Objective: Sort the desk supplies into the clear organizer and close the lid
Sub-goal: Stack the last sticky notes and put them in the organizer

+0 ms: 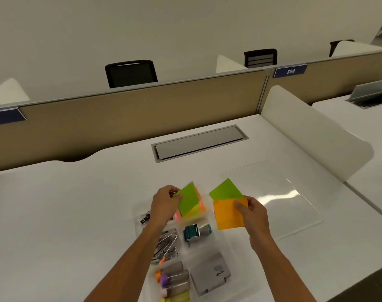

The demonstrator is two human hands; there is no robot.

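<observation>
Sorting is well along, by the head view, and the step in hand looks to be the sticky notes: the left hand (164, 203) has its grip pinched on a green pad (189, 200) held tilted over the far compartment of the clear organizer (223, 243), where pink, yellow and orange notes (198, 211) already stand, while the right hand (254, 214) has its grip closed on an orange pad (228, 214) with a second green pad (226, 189) fanned out behind it, just off the organizer's right edge. The organizer sits near the front edge of the tabletop (76, 203), slightly right of centre; its walls are so transparent that they are hard to trace. Other compartments hold black binder clips (145, 217), a heap of metal clips (166, 245), a teal tape dispenser (196, 232), a grey stapler (210, 274) and some capped tubes (174, 280). The clear lid (294, 203) lies flat on the tabletop to the right, apart from the organizer. My judgement: the next move calls for lowering the left pad squarely into the note compartment, then passing over the right hand's pads; afterwards the lid must be fetched and seated.
</observation>
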